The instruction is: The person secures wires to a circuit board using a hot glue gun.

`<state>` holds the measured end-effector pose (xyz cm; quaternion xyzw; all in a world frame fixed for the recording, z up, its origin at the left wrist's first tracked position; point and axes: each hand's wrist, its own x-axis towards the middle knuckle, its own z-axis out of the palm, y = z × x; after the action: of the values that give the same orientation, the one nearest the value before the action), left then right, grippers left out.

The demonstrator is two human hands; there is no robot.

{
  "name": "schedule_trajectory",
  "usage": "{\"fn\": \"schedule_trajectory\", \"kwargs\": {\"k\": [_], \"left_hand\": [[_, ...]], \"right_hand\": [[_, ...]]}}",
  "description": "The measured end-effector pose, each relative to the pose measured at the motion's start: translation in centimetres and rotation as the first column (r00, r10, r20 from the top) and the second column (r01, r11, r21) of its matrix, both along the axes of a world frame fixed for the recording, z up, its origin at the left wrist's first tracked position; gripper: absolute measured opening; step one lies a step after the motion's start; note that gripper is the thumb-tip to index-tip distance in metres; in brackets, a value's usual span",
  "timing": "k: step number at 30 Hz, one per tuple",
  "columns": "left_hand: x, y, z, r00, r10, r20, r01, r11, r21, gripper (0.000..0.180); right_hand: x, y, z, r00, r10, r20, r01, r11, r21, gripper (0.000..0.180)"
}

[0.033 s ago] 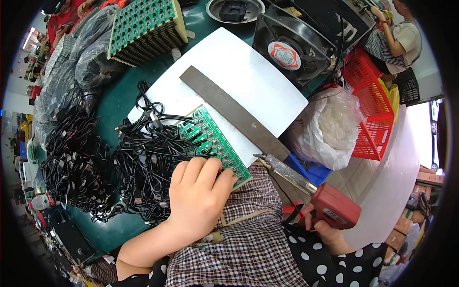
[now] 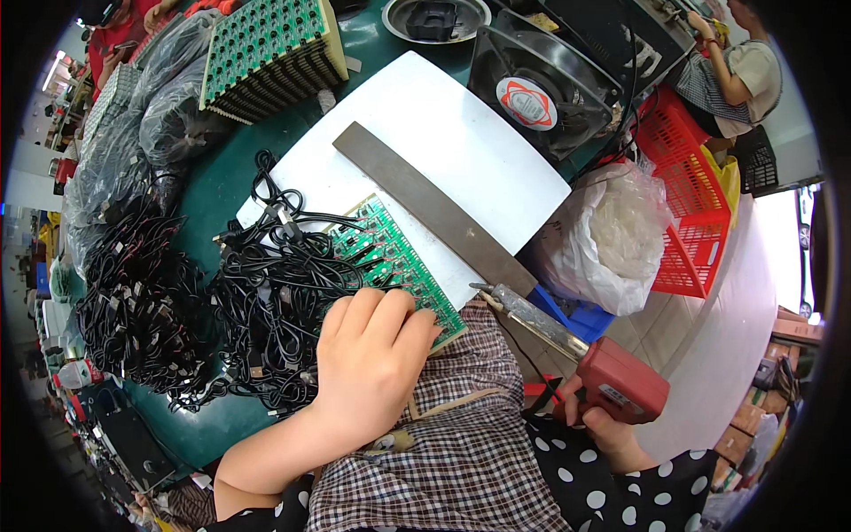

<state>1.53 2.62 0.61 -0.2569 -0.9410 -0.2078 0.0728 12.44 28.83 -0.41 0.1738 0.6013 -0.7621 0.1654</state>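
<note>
The checked apron (image 2: pixel 425 483) is nearest, its cloth running up to the board's lower edge; a hot drip or a dropped tool could scorch it.

The right hand (image 2: pixel 605 427) wraps its fingers around the red handle of the soldering gun (image 2: pixel 623 383), whose tip points left, near the board. If the tip is hot, a small slip of the wrist could bring it against the left hand (image 2: pixel 368 368). That hand's fingers are curled close together over the lower end of the green circuit board (image 2: pixel 409 264); their tips are hidden, so I cannot tell what they pinch.

The board lies aslant, partly on the white sheet (image 2: pixel 479 151), with black cables (image 2: pixel 275 288) heaped over its left side. Their tangle could snag and drag the board askew, or strain a joint.

The flat dark bar (image 2: pixel 425 199) lies just beyond the board; bumping it could shove the work.

To the right, the clear plastic bag (image 2: pixel 612 235) bulges near the gun's barrel and could melt if touched.

Farther off, the tall stack of boards (image 2: pixel 270 62) on the green bench (image 2: pixel 266 142) could topple if knocked.
</note>
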Motion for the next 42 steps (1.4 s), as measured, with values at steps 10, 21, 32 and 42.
{"fn": "schedule_trajectory", "kwargs": {"k": [10, 21, 32, 42], "left_hand": [[-1.1, 0.3, 0.5, 0.984, -0.02, 0.178, 0.017, 1.0, 0.021, 0.012], [-1.6, 0.2, 1.2, 0.973, -0.015, 0.229, 0.021, 1.0, -0.022, 0.01], [-2.5, 0.3, 0.6, 0.904, -0.155, 0.399, 0.097, 0.982, 0.16, 0.005], [0.1, -0.6, 1.5, 0.99, 0.006, 0.144, -0.001, 1.0, -0.031, 0.02]], "right_hand": [[-0.1, 0.5, 0.3, 0.993, -0.029, -0.118, 0.009, 0.986, -0.169, 0.058], [-0.8, -0.1, 0.1, 0.986, -0.063, -0.157, 0.057, 0.997, -0.043, 0.074], [0.3, 0.5, -0.3, 0.974, -0.139, -0.18, 0.127, 0.989, -0.073, 0.066], [-0.2, 0.2, -0.3, 0.975, -0.102, -0.195, 0.101, 0.995, -0.014, 0.074]]}}
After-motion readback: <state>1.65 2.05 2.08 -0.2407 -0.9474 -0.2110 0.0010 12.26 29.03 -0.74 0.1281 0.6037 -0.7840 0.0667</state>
